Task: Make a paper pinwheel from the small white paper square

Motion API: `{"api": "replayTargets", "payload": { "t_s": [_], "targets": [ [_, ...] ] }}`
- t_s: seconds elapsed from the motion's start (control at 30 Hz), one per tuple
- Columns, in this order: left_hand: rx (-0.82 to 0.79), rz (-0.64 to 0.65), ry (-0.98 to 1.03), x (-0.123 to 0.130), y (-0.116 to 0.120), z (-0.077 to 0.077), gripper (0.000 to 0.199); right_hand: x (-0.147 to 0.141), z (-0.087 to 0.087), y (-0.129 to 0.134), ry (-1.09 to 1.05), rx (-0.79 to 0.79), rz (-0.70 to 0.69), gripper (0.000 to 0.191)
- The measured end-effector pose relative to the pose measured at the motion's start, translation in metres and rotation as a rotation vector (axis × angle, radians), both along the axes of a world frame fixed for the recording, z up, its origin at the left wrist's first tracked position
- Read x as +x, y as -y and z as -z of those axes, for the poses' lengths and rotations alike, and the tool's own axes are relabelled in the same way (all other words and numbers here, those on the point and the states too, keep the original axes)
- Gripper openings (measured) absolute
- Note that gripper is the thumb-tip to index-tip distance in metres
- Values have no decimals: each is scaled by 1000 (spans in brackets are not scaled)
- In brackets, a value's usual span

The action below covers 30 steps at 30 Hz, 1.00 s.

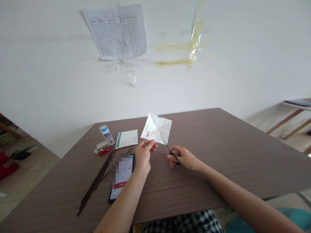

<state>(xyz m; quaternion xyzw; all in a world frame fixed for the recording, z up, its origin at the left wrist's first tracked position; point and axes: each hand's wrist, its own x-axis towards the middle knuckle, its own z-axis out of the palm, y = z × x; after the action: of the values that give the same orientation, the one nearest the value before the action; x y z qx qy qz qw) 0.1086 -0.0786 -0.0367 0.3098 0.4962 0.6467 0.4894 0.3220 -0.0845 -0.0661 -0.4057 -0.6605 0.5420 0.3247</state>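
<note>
Left hand [144, 152] pinching a printed paper sheet [156, 127] by its lower corner, up above a wood-grain table [218, 155]; right hand [182, 158] curled around black-handled scissors [175, 158], blades reaching into the sheet. Main risks: a loose pinch letting the paper flex (thin stock, little support), a crooked cut, or blades nicking the left fingers.

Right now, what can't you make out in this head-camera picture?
In the head view:
The printed text on the paper sheet: too small to read.
The phone: top blurred by pixelation, lower edge hidden by the left forearm.
The scissors handle: partly hidden by the fingers of the right hand.
</note>
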Motion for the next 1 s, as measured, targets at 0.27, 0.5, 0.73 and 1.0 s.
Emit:
{"api": "replayTargets", "payload": {
  "t_s": [0.27, 0.5, 0.73, 1.0],
  "targets": [
    [-10, -9, 6, 1, 0, -1, 52, 2, 2, -2, 14, -12, -27, 58],
    [-7, -18, 52, 1, 0, -1, 51, 2, 2, -2, 27, -4, -21, 62],
    [-15, -7, 15, 0, 0, -1, 51, 4, -3, 0, 40, -20, -19, 64],
    [-10, 4, 26, 0, 0, -1, 53, 3, 0, -2, 0, -24, -22, 63]
  ]
}}
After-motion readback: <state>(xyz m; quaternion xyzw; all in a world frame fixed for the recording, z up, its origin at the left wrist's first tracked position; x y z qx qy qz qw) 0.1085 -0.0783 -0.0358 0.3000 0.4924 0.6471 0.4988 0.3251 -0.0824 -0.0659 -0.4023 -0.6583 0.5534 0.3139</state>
